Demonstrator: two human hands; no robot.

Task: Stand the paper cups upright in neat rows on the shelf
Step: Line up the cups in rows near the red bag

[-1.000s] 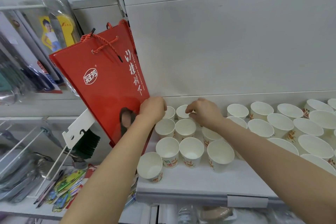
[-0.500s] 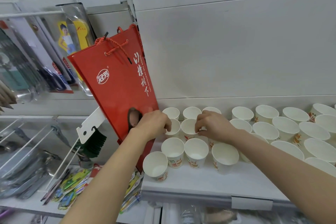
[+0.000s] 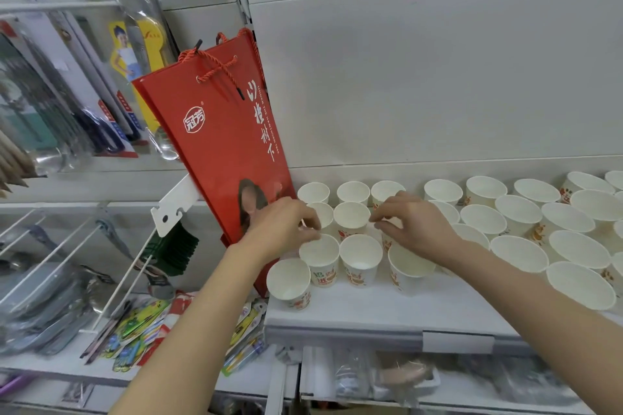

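Note:
Several white paper cups with orange print stand upright on the white shelf [image 3: 354,310], in rough rows at its left end. My left hand [image 3: 281,227] has curled fingertips pinching the rim of the leftmost second-row cup [image 3: 323,212], just behind a front-row cup [image 3: 318,251]. My right hand [image 3: 416,227] pinches the rim of another second-row cup [image 3: 387,239], which it mostly hides. One cup [image 3: 351,216] stands free between the hands. A single cup [image 3: 288,280] stands alone at the front left corner.
A red paper gift bag [image 3: 219,145] hangs slanted against the shelf's left end, touching my left wrist. More upright cups [image 3: 519,253] crowd the shelf to the right in looser rows. Packaged goods hang and lie on the racks to the left.
Both hands have drawn back from the back row of cups to the second row. The back-row cups they covered now stand uncovered in a line.

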